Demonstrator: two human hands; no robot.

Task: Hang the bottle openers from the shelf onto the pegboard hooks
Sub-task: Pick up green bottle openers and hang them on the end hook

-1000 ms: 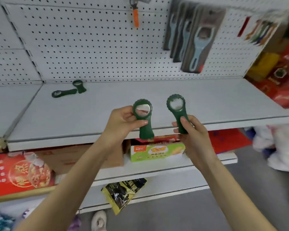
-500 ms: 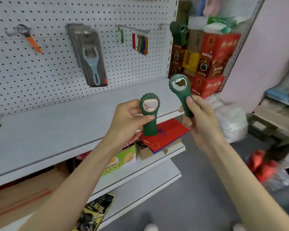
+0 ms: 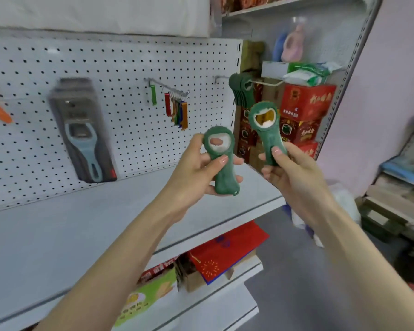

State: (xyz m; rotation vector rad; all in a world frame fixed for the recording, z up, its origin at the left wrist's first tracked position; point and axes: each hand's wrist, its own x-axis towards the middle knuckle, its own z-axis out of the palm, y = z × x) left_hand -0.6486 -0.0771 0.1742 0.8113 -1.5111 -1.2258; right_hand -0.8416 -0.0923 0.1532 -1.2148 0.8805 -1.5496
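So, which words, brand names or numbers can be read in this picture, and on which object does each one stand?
No text is clear enough to quote.
Red cartons: yellow Chinese characters, too blurred to read.
Green and yellow box: print too blurred.
Flat red box: gold firework mark, no readable words.
Packaged blue opener: label blurred.
Left green opener, right green opener: no writing visible.

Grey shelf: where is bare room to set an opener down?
The grey metal shelf lies bare between the white pegboard and its front edge, left of the left hand. The right-end hook, stacked with green openers, is crowded.
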